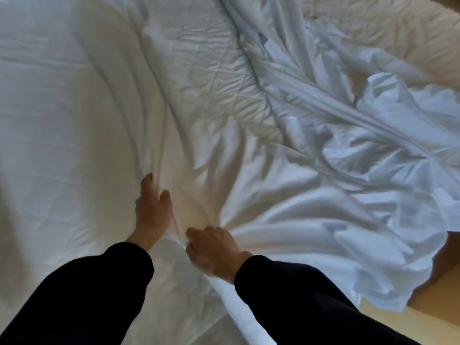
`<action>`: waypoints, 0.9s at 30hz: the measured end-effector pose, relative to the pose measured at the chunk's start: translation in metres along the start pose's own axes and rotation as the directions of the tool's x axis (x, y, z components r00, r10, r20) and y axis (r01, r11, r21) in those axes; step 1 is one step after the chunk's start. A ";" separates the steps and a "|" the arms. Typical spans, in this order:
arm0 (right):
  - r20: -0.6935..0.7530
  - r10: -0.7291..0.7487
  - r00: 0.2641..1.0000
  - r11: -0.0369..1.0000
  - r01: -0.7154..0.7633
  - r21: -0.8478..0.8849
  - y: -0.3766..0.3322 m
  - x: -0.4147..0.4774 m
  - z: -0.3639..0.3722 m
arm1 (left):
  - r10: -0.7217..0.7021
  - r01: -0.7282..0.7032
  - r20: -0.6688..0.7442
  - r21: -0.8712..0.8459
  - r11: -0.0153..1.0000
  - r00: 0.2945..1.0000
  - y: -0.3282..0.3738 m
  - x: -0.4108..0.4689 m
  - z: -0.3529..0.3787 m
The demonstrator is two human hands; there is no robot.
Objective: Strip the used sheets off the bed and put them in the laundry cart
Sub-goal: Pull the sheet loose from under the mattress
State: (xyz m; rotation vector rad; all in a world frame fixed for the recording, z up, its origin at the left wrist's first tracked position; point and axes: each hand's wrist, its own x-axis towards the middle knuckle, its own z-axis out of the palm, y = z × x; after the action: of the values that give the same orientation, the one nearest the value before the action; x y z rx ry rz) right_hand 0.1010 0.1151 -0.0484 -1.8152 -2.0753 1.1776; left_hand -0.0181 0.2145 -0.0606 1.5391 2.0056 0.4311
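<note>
A white sheet [224, 150] covers most of the bed, wrinkled and drawn into folds that fan out from my hands. My right hand [214, 250] grips a gathered bunch of this sheet near the bed's front edge. My left hand [153, 207] lies just beyond it, fingers curled into a fold of the same sheet. Both arms wear dark sleeves. A looser rumpled heap of white sheet [373, 155] lies on the right side of the bed and hangs over its edge. No laundry cart is in view.
The bare cream mattress [368, 23] shows at the top right where the linen is pulled back. Light wooden floor [403, 322] and a tan bed base [448, 270] show at the lower right, past the hanging sheet.
</note>
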 end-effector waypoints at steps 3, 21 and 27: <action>0.076 -0.041 0.996 0.999 0.039 0.028 -0.022 -0.005 0.018 | -0.015 0.015 -0.036 -0.002 1.000 0.999 -0.021 -0.014 -0.021; -0.402 0.320 0.858 0.837 -0.455 -0.305 0.064 0.052 -0.074 | -0.220 0.221 -0.058 0.002 0.975 0.974 -0.037 0.012 -0.026; -0.487 0.331 0.808 0.868 -0.463 -0.178 0.049 0.072 -0.065 | -0.241 0.250 -0.104 0.085 0.964 0.965 -0.065 0.009 -0.030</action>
State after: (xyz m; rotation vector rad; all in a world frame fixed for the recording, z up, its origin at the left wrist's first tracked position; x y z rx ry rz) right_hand 0.1572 0.2070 -0.0620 -2.4697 -1.7090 0.4434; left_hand -0.0879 0.2069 -0.0760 1.3227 2.2863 0.3133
